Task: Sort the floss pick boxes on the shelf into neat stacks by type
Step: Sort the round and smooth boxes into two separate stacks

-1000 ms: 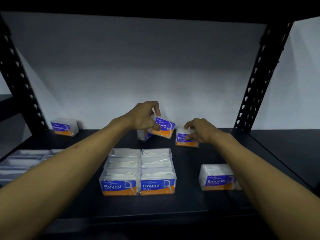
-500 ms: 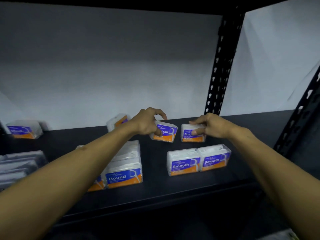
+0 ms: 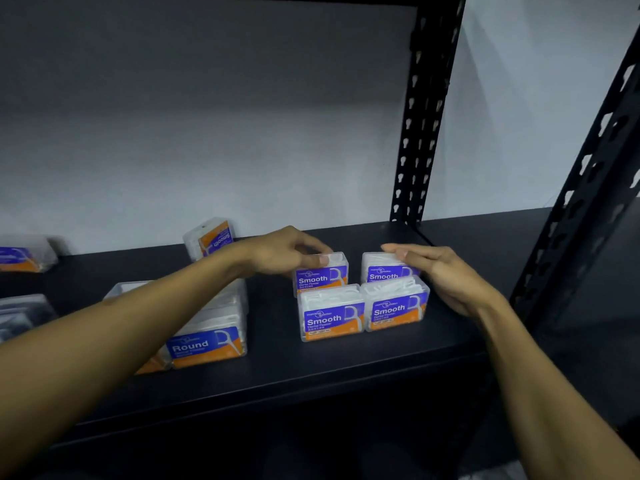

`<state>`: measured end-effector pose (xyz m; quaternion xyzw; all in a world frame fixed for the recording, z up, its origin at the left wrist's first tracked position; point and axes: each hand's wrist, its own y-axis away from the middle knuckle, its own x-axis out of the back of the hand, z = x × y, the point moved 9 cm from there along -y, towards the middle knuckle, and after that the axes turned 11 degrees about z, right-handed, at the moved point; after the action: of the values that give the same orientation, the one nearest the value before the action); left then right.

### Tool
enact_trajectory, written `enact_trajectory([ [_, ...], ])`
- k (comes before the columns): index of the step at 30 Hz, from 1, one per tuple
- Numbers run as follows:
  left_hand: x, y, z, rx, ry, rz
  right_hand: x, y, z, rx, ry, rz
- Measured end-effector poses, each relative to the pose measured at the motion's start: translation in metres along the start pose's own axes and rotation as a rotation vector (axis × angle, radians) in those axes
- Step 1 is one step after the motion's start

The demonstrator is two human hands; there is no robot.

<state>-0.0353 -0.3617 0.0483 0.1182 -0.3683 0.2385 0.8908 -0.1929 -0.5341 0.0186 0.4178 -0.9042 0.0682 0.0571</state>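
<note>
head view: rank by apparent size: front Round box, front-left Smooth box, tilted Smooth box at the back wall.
1. front Round box, though the left forearm covers part of it.
2. front-left Smooth box.
3. tilted Smooth box, partly hidden.
The order probably reflects nearness to the camera; true sizes may match.

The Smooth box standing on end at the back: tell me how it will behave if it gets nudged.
The upended Smooth box stands tall and narrow, leaning slightly, so it probably tips easily. Its clear plastic shell looks rigid and smooth, so it likely slides on the dark shelf rather than bending. Filled with small picks, it seems light.
</note>
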Motion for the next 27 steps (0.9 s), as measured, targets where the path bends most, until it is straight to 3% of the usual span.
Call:
enact_trajectory([
  [6, -0.017, 0.017, 0.003, 0.068, 0.085, -0.058, 0.011, 0.006, 0.006, 0.102, -0.083, 0.164],
  [12, -0.025, 0.035, 0.018, -0.02, -0.084, -0.056, 0.012, 0.009, 0.007, 0.14, -0.039, 0.184],
  [17, -0.037, 0.043, 0.019, -0.057, -0.256, 0.012, 0.006, 0.013, 0.006, 0.092, -0.052, 0.119],
  [27, -0.041, 0.044, 0.022, -0.09, -0.229, 0.106, -0.012, 0.034, 0.002, -0.007, -0.086, -0.031],
])
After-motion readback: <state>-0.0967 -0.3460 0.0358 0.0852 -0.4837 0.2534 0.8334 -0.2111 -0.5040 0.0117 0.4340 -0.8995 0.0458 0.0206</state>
